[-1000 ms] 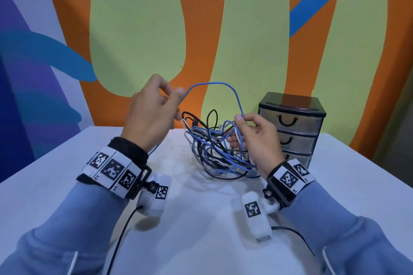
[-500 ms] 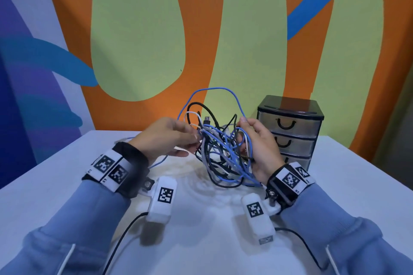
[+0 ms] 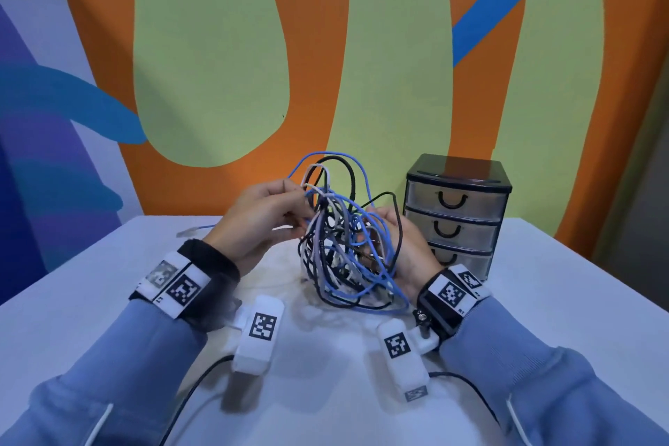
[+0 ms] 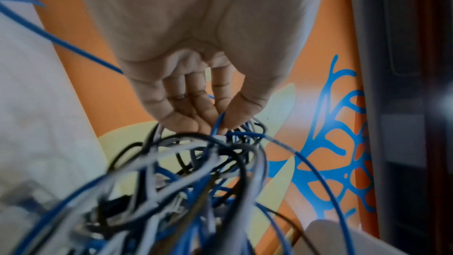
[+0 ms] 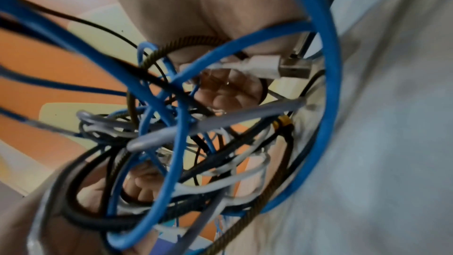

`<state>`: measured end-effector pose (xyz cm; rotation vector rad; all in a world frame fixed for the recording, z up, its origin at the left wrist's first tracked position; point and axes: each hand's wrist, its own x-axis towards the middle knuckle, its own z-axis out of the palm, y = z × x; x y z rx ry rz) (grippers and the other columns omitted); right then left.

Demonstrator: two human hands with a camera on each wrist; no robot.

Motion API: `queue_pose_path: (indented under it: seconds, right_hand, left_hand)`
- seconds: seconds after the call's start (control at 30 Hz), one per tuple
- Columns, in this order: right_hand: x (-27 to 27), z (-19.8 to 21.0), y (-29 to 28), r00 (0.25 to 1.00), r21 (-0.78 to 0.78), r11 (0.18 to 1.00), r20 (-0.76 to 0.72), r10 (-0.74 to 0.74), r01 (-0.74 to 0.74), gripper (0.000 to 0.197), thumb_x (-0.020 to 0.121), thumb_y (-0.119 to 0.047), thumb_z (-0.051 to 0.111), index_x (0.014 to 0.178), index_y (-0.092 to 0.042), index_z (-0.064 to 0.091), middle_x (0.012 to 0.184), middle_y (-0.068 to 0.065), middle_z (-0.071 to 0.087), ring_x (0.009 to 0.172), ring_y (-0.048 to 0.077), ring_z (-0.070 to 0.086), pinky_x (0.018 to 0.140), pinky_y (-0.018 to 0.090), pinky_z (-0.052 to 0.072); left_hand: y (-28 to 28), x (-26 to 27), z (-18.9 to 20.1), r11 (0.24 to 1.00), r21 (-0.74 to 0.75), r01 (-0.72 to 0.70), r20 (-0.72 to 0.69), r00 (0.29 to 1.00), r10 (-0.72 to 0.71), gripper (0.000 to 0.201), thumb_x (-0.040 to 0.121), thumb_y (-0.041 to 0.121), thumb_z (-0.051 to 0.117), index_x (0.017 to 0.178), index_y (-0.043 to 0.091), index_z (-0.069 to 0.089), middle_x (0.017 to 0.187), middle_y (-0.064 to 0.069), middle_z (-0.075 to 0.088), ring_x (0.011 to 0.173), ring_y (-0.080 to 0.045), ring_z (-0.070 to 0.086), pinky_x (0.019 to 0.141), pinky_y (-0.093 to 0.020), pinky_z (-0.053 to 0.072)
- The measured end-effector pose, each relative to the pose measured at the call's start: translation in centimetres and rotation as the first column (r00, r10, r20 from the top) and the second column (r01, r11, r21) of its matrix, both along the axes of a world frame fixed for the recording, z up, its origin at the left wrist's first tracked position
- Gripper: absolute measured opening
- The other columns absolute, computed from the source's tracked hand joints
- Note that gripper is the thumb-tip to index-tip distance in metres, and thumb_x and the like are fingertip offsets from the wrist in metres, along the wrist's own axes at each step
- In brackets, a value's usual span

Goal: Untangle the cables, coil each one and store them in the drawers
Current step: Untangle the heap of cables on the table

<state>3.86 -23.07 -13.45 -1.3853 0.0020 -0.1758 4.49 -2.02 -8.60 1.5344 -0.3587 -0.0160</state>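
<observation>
The fingers of the left hand are bunched together, thumb against fingertips, pinching a blue cable at the upper left edge of the tangle of cables. The right hand cups the tangle from the other side, its fingers curled in among the strands; exactly which strand they hold is hard to make out, since blue loops and blur cover them in the right wrist view. A white USB plug sticks out beside those fingers. How many cables are knotted together cannot be told.

Compared with half a second ago, the bundle sits a little higher and more upright between the 2 hands, and the black and white loops now rise beside the blue one at the top. A second ago the left hand was raised, drawing 1 blue strand up and away; now it is low and close against the bundle.

The tangle hangs over the white tabletop, its lower loops close to the surface. A loose blue cable end lies on the tabletop behind the left hand. The small drawer unit stands just right of the right hand, its 3 drawers closed, the lowest partly hidden by the wrist.
</observation>
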Motion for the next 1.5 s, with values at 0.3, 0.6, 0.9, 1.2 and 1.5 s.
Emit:
queue_pose_path:
  seconds: [0.3,0.6,0.9,1.2,1.5]
  right_hand:
    - [0.3,0.1,0.4,0.993,-0.005,0.994,0.046,-0.108,0.108,0.021,0.109,-0.034,0.054,0.096,-0.018,0.059,0.063,-0.001,0.057,0.046,0.014,0.045,0.045,0.024,0.04]
    - [-0.6,1.0,1.0,0.991,0.071,0.996,0.112,-0.068,0.06,0.016,0.109,-0.03,0.053,0.102,-0.016,0.058,0.066,0.001,0.057,0.043,0.011,0.037,0.041,0.021,0.032]
    - [-1.1,1.5,1.3,0.993,0.17,0.985,0.109,-0.041,0.022,0.012,0.109,-0.014,0.051,0.107,-0.013,0.063,0.068,0.004,0.065,0.048,0.01,0.058,0.041,0.019,0.045]
    - [-1.2,1.7,1.1,0.991,0.231,0.968,0.118,0.07,-0.096,0.013,0.109,-0.013,0.052,0.098,-0.015,0.061,0.068,-0.002,0.056,0.05,0.014,0.047,0.046,0.024,0.038]
    - [-0.7,1.3,0.7,0.978,0.142,0.982,0.151,-0.144,0.123,0.029,0.112,-0.041,0.043,0.098,-0.02,0.059,0.065,0.0,0.027,0.047,0.017,0.036,0.048,0.025,0.032]
  left_hand:
    - [0.4,0.1,0.4,0.989,-0.024,0.149,-0.162,0.975,-0.151,0.027,0.087,0.037,0.079,0.104,0.018,0.069,0.07,0.006,0.049,0.059,-0.01,0.036,0.06,-0.019,0.046]
    - [0.7,-0.1,1.1,0.874,-0.482,0.07,-0.156,0.974,-0.164,0.031,0.096,0.029,0.063,0.067,0.018,0.059,0.078,0.0,0.052,0.071,-0.018,0.053,0.073,-0.032,0.045]
    - [0.9,-0.5,1.4,0.956,-0.252,0.149,-0.101,0.979,-0.18,0.02,0.093,0.026,0.07,0.086,0.007,0.073,0.058,0.005,0.011,0.039,-0.006,0.018,0.048,-0.02,0.034]
    - [1.5,-0.4,2.0,0.854,-0.457,0.248,0.006,0.961,-0.275,0.025,0.104,0.019,0.052,0.108,0.013,0.076,0.091,-0.008,0.067,0.072,-0.017,0.06,0.081,-0.033,0.048]
    - [4.0,1.4,2.3,0.907,-0.389,-0.16,-0.219,0.973,0.078,0.04,0.096,0.044,0.071,0.069,0.027,0.047,0.071,0.007,0.052,0.055,-0.011,0.045,0.065,-0.031,0.036]
